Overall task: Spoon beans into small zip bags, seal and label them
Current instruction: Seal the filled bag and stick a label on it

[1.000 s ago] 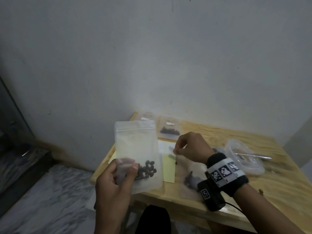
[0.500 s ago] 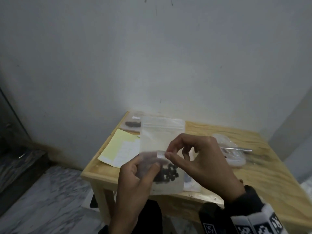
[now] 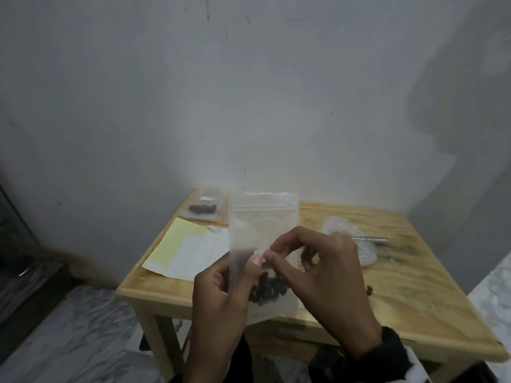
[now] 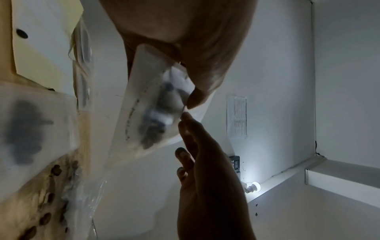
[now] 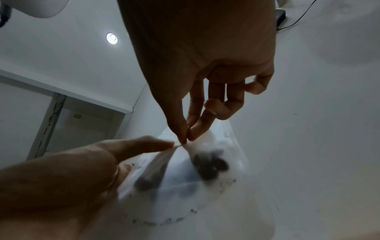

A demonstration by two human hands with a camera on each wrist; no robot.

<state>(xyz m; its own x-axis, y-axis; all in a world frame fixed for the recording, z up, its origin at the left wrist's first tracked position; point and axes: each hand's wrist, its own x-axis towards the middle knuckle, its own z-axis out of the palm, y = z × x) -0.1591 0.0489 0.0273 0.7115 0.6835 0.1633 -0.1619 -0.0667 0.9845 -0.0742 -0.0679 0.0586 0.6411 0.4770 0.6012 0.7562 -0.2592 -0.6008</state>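
Note:
A frosted zip bag (image 3: 262,217) with dark beans (image 3: 266,288) at its bottom stands upright above the table's front edge. My left hand (image 3: 249,266) grips its lower left part, thumb on the front and fingers behind. My right hand (image 3: 269,252) pinches a small white label (image 3: 258,255) between thumb and forefinger, right at the bag's front beside the left thumb. In the right wrist view the pinch (image 5: 185,139) meets the left thumb (image 5: 160,144) over the bag (image 5: 185,178). The left wrist view shows the bag (image 4: 148,104) edge-on.
A yellow-backed label sheet (image 3: 190,250) lies on the wooden table (image 3: 414,299) at the left. A filled, labelled bag (image 3: 203,208) lies at the back left corner. A clear plastic container (image 3: 348,241) with a spoon (image 3: 370,239) sits at the right. A loose bean (image 3: 369,289) lies near the front.
My right hand left the label sheet and brought a small label to the bag's front. My left hand carried the bag to the right, over the table's front edge.

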